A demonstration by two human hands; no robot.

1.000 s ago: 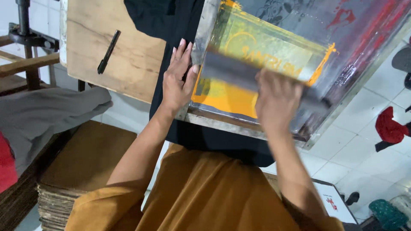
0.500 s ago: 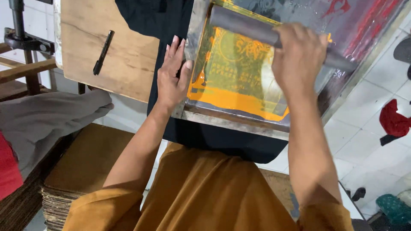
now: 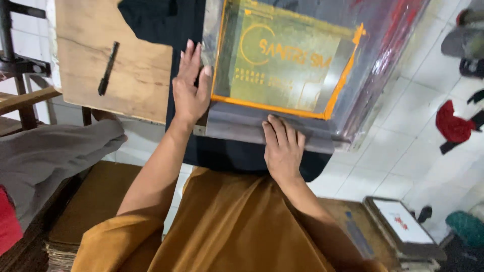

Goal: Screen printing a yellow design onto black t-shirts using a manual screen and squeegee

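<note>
Left hand (image 3: pixel 190 88): fingers straight and close together, palm laid flat against the left edge of the printing screen frame (image 3: pixel 282 75), gripping nothing. Right hand (image 3: pixel 282 148): fingers slightly spread and curled down over the squeegee (image 3: pixel 267 130), which lies along the near edge of the frame. Half a second earlier this hand held the squeegee across the far part of the mesh; the tool now sits at the near edge, and the mesh, orange-bordered with a greenish field, is exposed in full. The left hand's position on the frame is unchanged.

Beneath the frame lies a black garment (image 3: pixel 242 156), projecting past its near edge and also showing on its far left side. Left of the frame is a wooden board (image 3: pixel 136 75) bearing a black marker (image 3: pixel 108 68). Further left of the frame, grey cloth (image 3: pixel 50 156) is heaped above stacked cardboard (image 3: pixel 96 201). Right of the frame, on the white tiled floor (image 3: pixel 403 151), lies a red rag (image 3: pixel 452 123).
</note>
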